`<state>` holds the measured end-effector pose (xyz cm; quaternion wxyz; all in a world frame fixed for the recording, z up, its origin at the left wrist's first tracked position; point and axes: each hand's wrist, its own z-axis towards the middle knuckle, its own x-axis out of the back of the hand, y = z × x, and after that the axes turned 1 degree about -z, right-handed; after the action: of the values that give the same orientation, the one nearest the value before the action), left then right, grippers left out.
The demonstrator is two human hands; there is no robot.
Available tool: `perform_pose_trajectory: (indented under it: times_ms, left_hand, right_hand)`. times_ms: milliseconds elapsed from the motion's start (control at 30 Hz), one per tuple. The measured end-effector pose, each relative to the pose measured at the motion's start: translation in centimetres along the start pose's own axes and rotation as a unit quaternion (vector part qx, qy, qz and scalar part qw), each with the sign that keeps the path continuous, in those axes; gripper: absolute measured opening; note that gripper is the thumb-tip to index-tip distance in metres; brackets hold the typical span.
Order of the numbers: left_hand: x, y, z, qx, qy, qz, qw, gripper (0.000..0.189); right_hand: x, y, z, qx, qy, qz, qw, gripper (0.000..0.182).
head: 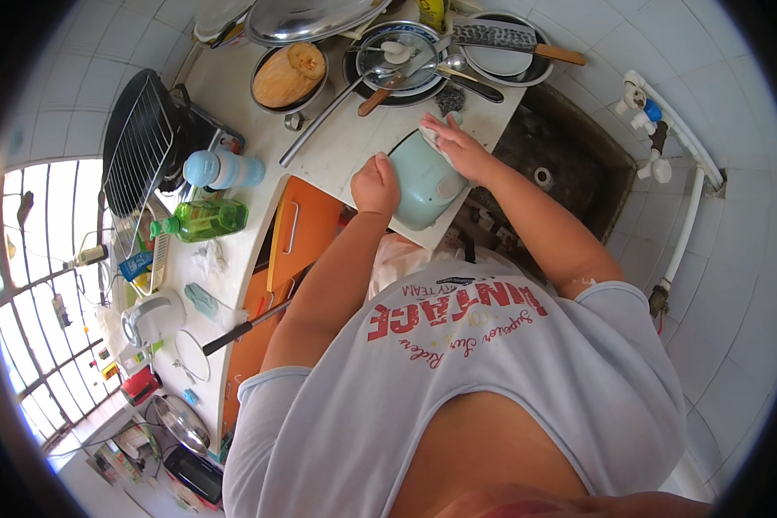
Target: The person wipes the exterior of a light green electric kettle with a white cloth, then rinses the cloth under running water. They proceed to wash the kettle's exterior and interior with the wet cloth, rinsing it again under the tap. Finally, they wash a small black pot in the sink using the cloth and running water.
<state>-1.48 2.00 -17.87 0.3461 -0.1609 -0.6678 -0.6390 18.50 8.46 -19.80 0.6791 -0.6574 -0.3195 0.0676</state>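
Observation:
A pale green rounded kitchen appliance [421, 184], perhaps a small rice cooker, rests on the counter corner beside the sink. My left hand [374, 186] grips its left side, thumb up; the curled fingers are partly hidden. On the upper right of the appliance, my right hand [456, 147] presses a whitish cloth [435, 137] against the surface, fingers stretched over it. Just beyond lies a dark steel-wool scourer [450, 100]. A long-handled metal ladle [324, 123] leans from a glass lid [421, 61] down to the counter, left of the appliance.
The stained sink [566, 162] lies to the right. A cleaver [492, 35] and a wooden-handled knife [379, 98] rest across the stacked dishes. A pot with squash [285, 81], a green bottle [210, 219] and a blue bottle [226, 169] stand left. An orange cabinet door [304, 226] hangs ajar below.

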Motion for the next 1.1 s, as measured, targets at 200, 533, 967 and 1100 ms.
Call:
perform_pose_trajectory:
  times_ms: [200, 533, 967, 1100]
  left_hand:
    - [-0.1, -0.5, 0.0, -0.008, -0.006, -0.011, 1.000, 0.044]
    - [0.3, -0.4, -0.2, -0.032, -0.011, 0.003, 0.999, 0.043]
    - [-0.2, -0.2, 0.4, 0.002, -0.004, -0.011, 1.000, 0.045]
    - [-0.7, -1.6, 0.3, 0.012, -0.011, 0.005, 1.000, 0.048]
  right_hand:
    - [-2.0, 4.3, -1.9, -0.019, 0.191, 0.063, 0.979, 0.032]
    - [-3.0, -1.2, -7.1, -0.005, 0.287, 0.030, 0.957, 0.026]
    - [-4.3, 8.4, -5.5, -0.246, 0.205, 0.237, 0.917, 0.027]
    - [-3.1, 5.8, -6.7, -0.359, 0.073, 0.145, 0.919, 0.026]
